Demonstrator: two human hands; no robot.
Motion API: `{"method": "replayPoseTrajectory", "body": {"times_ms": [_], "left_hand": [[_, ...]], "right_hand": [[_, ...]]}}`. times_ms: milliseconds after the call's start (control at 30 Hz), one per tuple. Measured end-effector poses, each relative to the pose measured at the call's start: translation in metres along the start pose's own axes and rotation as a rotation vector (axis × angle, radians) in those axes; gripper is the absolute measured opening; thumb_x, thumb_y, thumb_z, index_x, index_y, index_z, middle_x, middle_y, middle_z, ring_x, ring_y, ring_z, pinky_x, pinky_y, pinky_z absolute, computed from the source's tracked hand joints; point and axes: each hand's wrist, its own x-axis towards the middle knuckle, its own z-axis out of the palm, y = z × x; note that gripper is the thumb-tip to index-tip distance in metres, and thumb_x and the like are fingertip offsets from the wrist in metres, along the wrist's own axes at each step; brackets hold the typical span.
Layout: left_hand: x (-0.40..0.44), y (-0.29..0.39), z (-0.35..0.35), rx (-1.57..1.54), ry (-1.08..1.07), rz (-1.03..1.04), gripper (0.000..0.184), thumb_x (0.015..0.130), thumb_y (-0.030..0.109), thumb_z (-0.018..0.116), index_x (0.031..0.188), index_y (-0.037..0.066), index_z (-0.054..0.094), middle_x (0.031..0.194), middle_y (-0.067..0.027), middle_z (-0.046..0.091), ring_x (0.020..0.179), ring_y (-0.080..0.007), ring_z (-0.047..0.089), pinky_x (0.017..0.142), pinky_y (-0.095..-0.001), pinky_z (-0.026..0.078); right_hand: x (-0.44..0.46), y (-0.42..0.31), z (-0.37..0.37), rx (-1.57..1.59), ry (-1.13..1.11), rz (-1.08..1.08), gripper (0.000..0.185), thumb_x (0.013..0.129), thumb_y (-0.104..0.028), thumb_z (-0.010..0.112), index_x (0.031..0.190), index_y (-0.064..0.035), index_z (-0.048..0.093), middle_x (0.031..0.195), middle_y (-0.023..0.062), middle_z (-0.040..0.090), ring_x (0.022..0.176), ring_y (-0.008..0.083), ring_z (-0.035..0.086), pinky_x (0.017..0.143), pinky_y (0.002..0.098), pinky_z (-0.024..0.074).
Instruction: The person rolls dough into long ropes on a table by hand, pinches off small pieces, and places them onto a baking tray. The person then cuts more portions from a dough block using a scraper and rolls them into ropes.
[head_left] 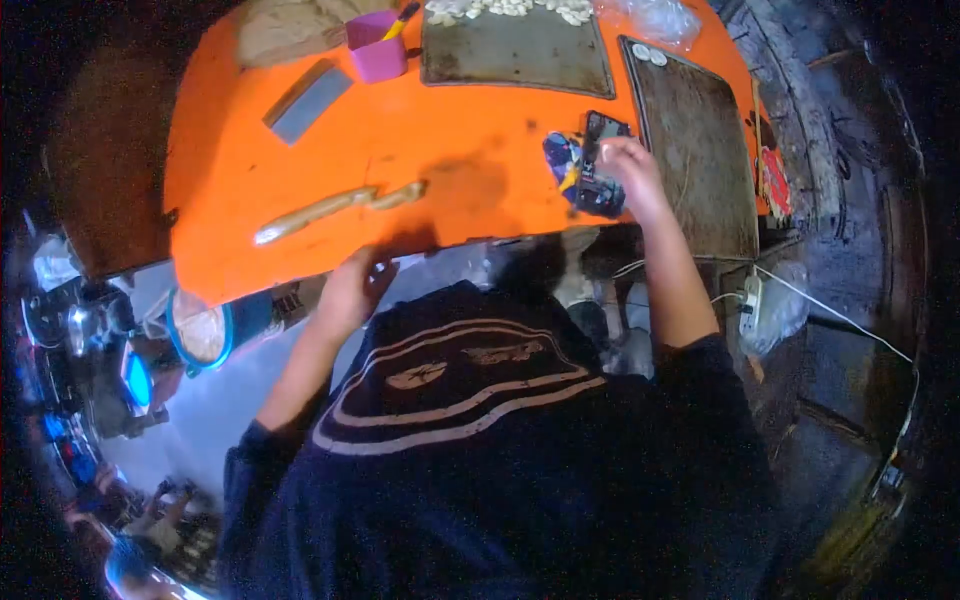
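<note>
My right hand [628, 165] is over a dark phone [600, 185] lying on the orange table, its bent fingers at the screen and slightly blurred. Under the phone's left side is a crumpled blue, white and yellow wrapper [563, 160]. My left hand [355, 288] hangs at the table's front edge, fingers loosely curled and thumb apart, with nothing visible in it. Beyond that hand, a long beige roll of what looks like dough [318, 214] and a shorter piece [398, 195] lie end to end on the orange table [480, 130].
A flat scraper with a wooden edge [308, 102] and a pink cup [377, 48] stand back left. One metal tray [515, 55] bears several white pieces; another [695, 150] holds two white discs. Below are a blue bucket [228, 330] and a power strip [750, 300] with cords.
</note>
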Motion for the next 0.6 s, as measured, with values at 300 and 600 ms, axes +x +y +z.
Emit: {"method": "replayPoseTrajectory", "body": {"times_ms": [300, 600], "left_hand": [[-0.007, 0.009, 0.010, -0.054, 0.214, -0.027, 0.027, 0.077, 0.007, 0.060, 0.104, 0.006, 0.058, 0.085, -0.0085, 0.063, 0.067, -0.0230, 0.057, 0.059, -0.0303, 0.045], [0.030, 0.051, 0.008, 0.333, 0.036, -0.321, 0.047, 0.084, 0.027, 0.044, 0.129, 0.014, 0.037, 0.092, -0.0140, 0.063, 0.076, -0.0311, 0.061, 0.062, -0.0392, 0.047]], "right_hand": [[-0.005, 0.024, 0.079, -0.629, -0.094, -0.228, 0.014, 0.080, -0.009, 0.059, 0.092, -0.0023, 0.059, 0.084, 0.0033, 0.059, 0.071, 0.0103, 0.052, 0.062, 0.0222, 0.0417], [0.067, 0.055, 0.190, -0.939, -0.479, -0.755, 0.012, 0.073, -0.012, 0.060, 0.083, -0.0049, 0.060, 0.078, 0.0077, 0.058, 0.068, 0.0245, 0.055, 0.062, 0.0317, 0.0456]]}}
